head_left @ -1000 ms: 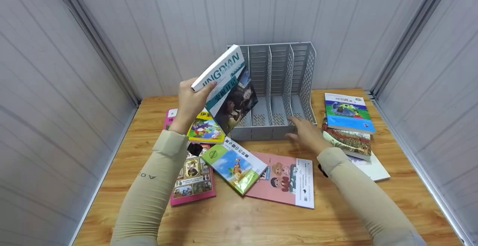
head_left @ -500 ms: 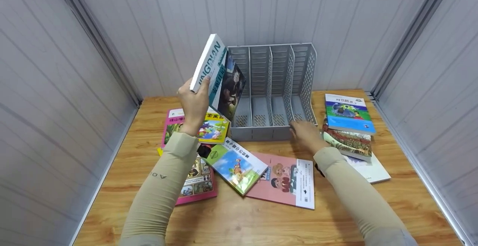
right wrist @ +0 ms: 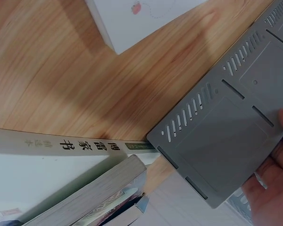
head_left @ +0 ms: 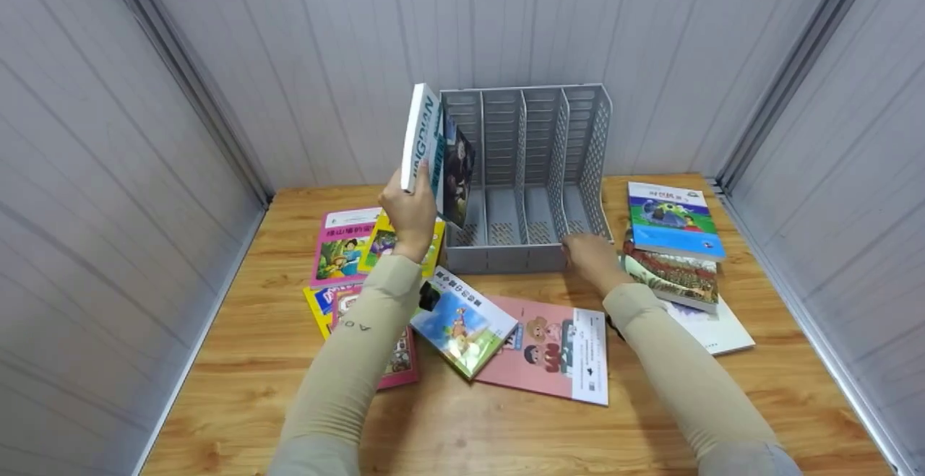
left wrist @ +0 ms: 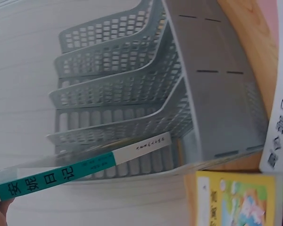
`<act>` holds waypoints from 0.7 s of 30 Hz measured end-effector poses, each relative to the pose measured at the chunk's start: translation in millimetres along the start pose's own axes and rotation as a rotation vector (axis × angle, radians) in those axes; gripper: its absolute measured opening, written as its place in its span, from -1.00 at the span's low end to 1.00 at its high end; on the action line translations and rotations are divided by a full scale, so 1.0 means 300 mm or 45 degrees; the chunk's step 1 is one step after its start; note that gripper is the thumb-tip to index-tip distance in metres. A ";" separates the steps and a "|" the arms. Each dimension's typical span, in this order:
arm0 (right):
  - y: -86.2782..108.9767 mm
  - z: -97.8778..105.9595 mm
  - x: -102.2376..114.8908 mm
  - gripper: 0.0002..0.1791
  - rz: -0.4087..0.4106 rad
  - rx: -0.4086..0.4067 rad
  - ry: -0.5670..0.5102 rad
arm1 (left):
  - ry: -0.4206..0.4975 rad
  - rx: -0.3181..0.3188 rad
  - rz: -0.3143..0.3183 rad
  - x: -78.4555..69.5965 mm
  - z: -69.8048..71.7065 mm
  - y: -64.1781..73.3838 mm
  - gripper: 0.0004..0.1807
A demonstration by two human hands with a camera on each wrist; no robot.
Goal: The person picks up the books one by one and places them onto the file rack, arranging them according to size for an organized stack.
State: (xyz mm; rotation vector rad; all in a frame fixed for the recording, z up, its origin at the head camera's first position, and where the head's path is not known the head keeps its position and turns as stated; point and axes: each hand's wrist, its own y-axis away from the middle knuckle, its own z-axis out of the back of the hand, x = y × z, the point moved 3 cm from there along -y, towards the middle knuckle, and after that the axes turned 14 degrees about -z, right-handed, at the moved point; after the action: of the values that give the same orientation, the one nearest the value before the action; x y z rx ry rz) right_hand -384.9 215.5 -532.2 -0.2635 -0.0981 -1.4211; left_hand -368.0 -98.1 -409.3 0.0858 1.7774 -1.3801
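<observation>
The left hand is pinching the book [head_left: 437, 151] near its upper end, thumb on the cover and fingers curling behind [head_left: 410, 209]. The book is leaning on edge, its long axis running from that hand down into the rack's leftmost slot [head_left: 468, 235]; whether its lower end is touching the rack [head_left: 498, 261] is not clear. The left hand is lying nearer this slot. The right hand [head_left: 592, 259] is gripping the rack's front wall at the opposite end, fingers closing over the rim. The rack is standing on the desk [head_left: 506, 440].
</observation>
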 end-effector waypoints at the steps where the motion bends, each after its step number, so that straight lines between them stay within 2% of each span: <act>1: -0.001 0.001 -0.001 -0.77 0.000 0.001 -0.001 | -0.012 -0.016 -0.011 0.006 -0.010 0.011 -0.69; 5: -0.004 0.002 -0.002 -0.78 -0.019 0.027 0.000 | -0.069 -0.044 -0.075 0.033 -0.044 0.050 -0.70; 9: -0.008 -0.003 -0.005 -0.78 -0.039 0.040 0.002 | -0.131 -0.012 -0.111 0.067 -0.071 0.083 -0.75; 14: -0.010 -0.008 -0.006 -0.77 -0.056 0.054 -0.011 | -0.153 0.035 -0.081 0.118 -0.099 0.120 -0.76; 21: -0.015 -0.012 -0.005 -0.76 -0.075 0.074 -0.015 | -0.197 0.068 0.010 0.176 -0.132 0.148 -0.75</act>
State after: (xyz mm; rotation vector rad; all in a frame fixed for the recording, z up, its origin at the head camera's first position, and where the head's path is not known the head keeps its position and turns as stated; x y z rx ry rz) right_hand -389.8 215.5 -535.4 -0.2227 -0.1578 -1.4726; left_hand -400.4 -71.2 -476.7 0.0141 1.6112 -1.3907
